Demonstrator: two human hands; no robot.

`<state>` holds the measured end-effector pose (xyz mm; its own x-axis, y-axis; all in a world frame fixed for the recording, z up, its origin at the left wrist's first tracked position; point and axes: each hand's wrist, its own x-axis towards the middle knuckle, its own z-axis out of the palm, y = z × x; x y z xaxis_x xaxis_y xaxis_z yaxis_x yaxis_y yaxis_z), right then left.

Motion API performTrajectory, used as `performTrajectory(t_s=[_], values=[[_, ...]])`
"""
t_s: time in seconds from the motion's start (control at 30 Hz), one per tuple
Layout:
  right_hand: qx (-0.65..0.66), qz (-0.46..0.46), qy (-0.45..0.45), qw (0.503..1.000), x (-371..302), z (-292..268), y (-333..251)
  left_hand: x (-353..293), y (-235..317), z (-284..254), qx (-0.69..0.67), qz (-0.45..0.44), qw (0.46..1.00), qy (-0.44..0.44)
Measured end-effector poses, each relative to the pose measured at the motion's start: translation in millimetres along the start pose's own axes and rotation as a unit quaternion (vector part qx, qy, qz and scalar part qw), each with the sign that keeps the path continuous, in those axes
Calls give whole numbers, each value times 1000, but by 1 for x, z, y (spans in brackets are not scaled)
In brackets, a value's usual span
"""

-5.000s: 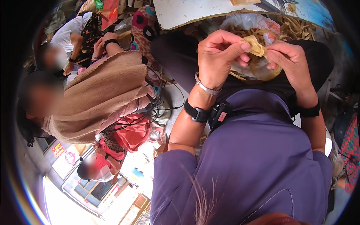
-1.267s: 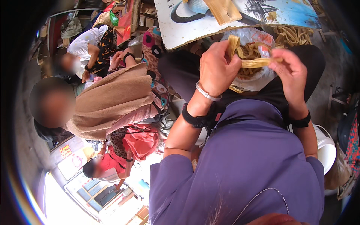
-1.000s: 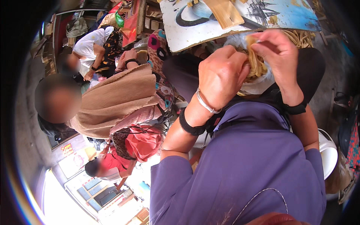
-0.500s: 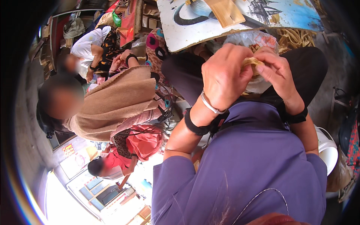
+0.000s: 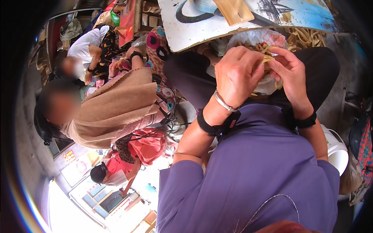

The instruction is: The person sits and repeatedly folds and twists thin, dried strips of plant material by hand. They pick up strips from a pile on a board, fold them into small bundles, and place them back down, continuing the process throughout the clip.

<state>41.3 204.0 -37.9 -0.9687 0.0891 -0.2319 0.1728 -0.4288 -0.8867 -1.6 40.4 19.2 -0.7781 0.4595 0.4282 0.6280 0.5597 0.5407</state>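
Note:
My left hand [image 5: 239, 75] is closed, its fingers pinching a narrow yellowish-tan strip [image 5: 266, 59] in front of my lap. From the other side my right hand [image 5: 290, 75] grips the same strip between thumb and curled forefinger. A short end of it hangs below the right fingertips. What the strip is made of, I cannot tell. Just beyond my hands, a clear plastic bag [image 5: 250, 37] with reddish print lies under the board edge. More tan strips [image 5: 307, 39] are heaped to its right. The left palm and the strip's far part are hidden.
A painted white-and-blue board [image 5: 268, 21] spans the far side, bearing a flat piece of wood [image 5: 235, 11]. A white bucket [image 5: 335, 149] stands at my right. On the left sits a person in a brown shawl [image 5: 116, 105], with two other people [image 5: 87, 46] [image 5: 120, 167] nearby.
My hands have drawn slightly apart, the left fingers lifting a little. More of the strip shows, with an end now hanging under my right fingers. The view has shifted slightly.

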Motion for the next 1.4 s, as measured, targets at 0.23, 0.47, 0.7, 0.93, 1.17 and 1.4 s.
performTrajectory(t_s=[0.23, 0.47, 0.7, 0.93, 1.17, 1.4], values=[[-334, -237, -103, 906, 3, 0, -14, 4, 3, 3, -78, 69, 995, 9], [-3, -68, -25, 997, -2, -5, -13, 13, 5, 14, -76, -10, 997, 25], [227, 41, -123, 965, -10, -2, -7, -14, 17, 10, -160, -195, 966, -47], [-27, -22, -58, 998, 3, 0, -5, -12, 4, 12, -121, -138, 982, 52], [92, 32, -61, 993, -7, 16, -11, -23, -7, 24, -98, -98, 987, 82], [-32, -45, -29, 998, 6, 9, -4, -14, -12, 20, -419, -326, 846, 41]])
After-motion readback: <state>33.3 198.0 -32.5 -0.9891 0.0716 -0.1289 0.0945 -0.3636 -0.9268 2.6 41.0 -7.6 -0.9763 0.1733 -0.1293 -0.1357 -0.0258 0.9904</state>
